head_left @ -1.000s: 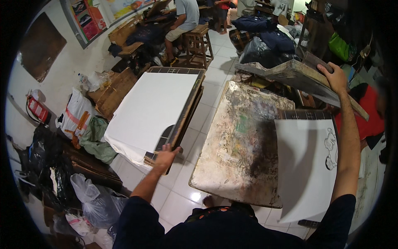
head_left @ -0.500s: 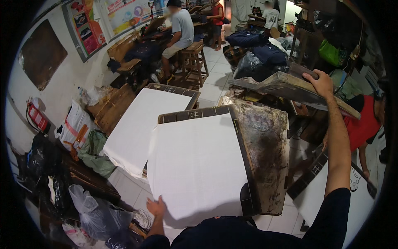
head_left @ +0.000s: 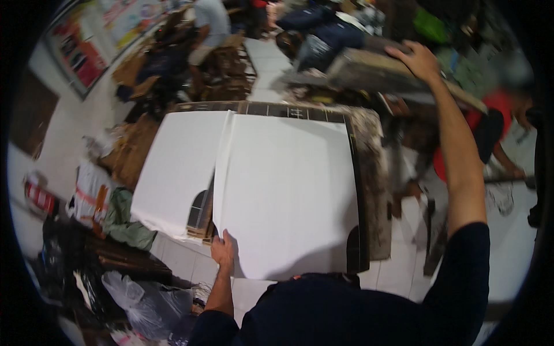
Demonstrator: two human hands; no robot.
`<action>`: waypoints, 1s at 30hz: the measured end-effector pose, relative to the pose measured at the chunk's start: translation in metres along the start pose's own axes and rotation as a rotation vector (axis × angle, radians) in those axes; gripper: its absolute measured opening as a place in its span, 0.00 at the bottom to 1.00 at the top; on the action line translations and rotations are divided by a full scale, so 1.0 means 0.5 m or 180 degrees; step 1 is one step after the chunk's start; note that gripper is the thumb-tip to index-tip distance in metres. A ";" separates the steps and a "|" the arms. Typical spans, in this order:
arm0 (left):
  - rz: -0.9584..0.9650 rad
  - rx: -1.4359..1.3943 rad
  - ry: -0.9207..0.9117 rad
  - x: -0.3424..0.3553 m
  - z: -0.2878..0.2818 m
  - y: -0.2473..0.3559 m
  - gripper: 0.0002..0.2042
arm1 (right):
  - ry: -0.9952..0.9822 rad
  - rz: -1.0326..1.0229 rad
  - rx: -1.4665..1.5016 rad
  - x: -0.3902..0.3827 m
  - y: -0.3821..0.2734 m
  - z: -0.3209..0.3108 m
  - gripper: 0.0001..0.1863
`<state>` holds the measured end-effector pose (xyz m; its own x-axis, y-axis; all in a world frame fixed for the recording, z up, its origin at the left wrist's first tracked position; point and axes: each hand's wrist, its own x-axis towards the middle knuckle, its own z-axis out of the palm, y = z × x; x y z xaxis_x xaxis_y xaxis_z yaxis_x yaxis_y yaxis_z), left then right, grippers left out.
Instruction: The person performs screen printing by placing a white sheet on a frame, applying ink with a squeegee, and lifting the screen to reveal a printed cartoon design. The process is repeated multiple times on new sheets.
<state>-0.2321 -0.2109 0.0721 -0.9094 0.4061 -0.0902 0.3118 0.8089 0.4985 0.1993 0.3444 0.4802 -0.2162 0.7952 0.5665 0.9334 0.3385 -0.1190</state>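
In front of me lies a dark board covered with white cloth [head_left: 288, 184], its black edge [head_left: 294, 112] with pale marks showing along the far and right sides. My left hand [head_left: 223, 249] is closed at its near left edge. My right hand [head_left: 420, 60] is raised at the upper right, gripping a worn, tilted screen-printing frame [head_left: 363, 69]. A dark grey-brown block [head_left: 386, 45] lies against the frame beside my fingers. A second board with white cloth [head_left: 179, 155] sits to the left, its left part covered and a dark strip bare near the gap.
A stained brown board [head_left: 374, 190] lies under the right side. At the right a person in red [head_left: 497, 109] bends by another white surface [head_left: 508, 230]. Plastic bags [head_left: 138, 303], a green sack [head_left: 127, 219] and a fire extinguisher [head_left: 40, 196] stand left. Someone sits on a stool [head_left: 210, 29] behind.
My view has shifted and the two boards now appear side by side. My left hand has gone from spread fingers to closing at the board's edge. The raised frame remains in my right hand.
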 end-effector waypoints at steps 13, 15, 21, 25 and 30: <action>0.0909 0.0192 -0.1073 0.014 0.152 0.043 0.48 | 0.0022 -0.0014 0.0147 0.012 -0.044 -0.056 0.46; 0.0843 0.0261 -0.1101 0.016 0.150 0.054 0.47 | 0.0008 -0.0031 0.0220 0.025 -0.041 -0.056 0.47; 0.0898 0.0444 -0.0974 0.032 0.154 0.107 0.43 | -0.0095 -0.0107 0.0481 0.052 -0.033 -0.059 0.45; 0.0527 0.0248 -0.0950 0.048 0.176 0.101 0.46 | -0.0156 -0.0143 0.0379 0.068 -0.034 -0.062 0.46; 0.0500 0.0118 -0.1001 0.078 0.227 0.058 0.49 | -0.0158 -0.0053 0.0357 0.053 -0.043 -0.066 0.45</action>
<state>-0.2271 -0.1235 -0.0147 -0.7219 0.6333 -0.2790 0.4563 0.7387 0.4961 0.1831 0.3414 0.5246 -0.2478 0.8120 0.5283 0.8923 0.4038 -0.2020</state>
